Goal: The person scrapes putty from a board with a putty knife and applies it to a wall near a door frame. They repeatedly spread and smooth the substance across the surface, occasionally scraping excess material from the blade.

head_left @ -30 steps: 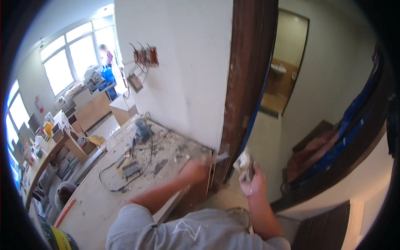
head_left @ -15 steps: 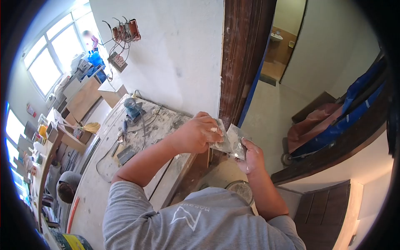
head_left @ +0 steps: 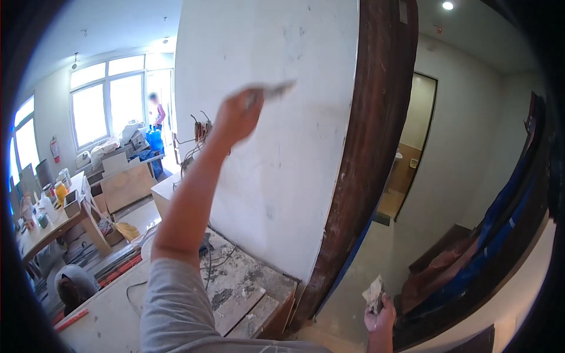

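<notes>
My left hand [head_left: 240, 117] is raised in front of the white wall [head_left: 276, 176], closed around a putty knife [head_left: 278, 90]. Motion blurs its blade, which points right and overlaps the wall in this view. Low on the right, my right hand [head_left: 381, 317] grips a scraper [head_left: 375, 294] whose flat blade carries pale putty. The blade points upward, and the fingers hide the scraper's lower part. A dark wooden door frame [head_left: 359, 159] stands right of the wall.
Loose wires hang from a wall box [head_left: 202, 130] behind my left forearm. Below the wall is a dusty worktable [head_left: 226, 276] with debris. A crouching person [head_left: 73, 285] is at lower left; another person [head_left: 156, 110] stands near the windows. Blue sheeting [head_left: 471, 270] hangs at right.
My left hand has moved away from the right-hand scraper and up to the wall with its putty knife. My right hand has dropped lower right. The view has tilted upward.
</notes>
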Demonstrator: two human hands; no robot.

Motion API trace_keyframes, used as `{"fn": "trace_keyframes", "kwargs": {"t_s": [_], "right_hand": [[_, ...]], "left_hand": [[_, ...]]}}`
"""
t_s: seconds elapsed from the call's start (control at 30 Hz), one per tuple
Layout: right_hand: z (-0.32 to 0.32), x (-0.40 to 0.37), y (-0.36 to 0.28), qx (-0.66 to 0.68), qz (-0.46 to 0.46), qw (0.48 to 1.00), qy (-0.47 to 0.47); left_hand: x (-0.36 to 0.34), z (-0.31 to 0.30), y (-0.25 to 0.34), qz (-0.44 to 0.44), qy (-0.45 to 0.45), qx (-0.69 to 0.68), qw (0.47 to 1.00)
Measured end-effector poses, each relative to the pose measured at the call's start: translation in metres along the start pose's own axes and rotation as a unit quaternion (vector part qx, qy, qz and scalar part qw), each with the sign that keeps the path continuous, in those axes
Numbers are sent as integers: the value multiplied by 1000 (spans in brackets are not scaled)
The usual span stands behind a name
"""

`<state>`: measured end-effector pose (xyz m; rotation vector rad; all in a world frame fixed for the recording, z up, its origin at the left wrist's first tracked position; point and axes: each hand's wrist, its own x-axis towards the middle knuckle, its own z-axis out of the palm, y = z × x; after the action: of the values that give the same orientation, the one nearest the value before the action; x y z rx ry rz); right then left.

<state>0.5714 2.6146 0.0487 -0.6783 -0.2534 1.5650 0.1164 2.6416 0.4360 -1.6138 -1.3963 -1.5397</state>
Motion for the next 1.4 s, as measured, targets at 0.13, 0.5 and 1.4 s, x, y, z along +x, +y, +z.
{"fn": "trace_keyframes", "kwargs": {"t_s": [0.13,0.5,1.4], "right_hand": [[-50,17,14,1,10,1000,-3],[-54,16,32,74,25,994,74],[-54,37,63,-109,57,990,62]], "left_hand": [[140,5,8,177,41,129,975],[134,90,-32,291,86,189,934],[-15,88,-45,309,12,132,942]]}}
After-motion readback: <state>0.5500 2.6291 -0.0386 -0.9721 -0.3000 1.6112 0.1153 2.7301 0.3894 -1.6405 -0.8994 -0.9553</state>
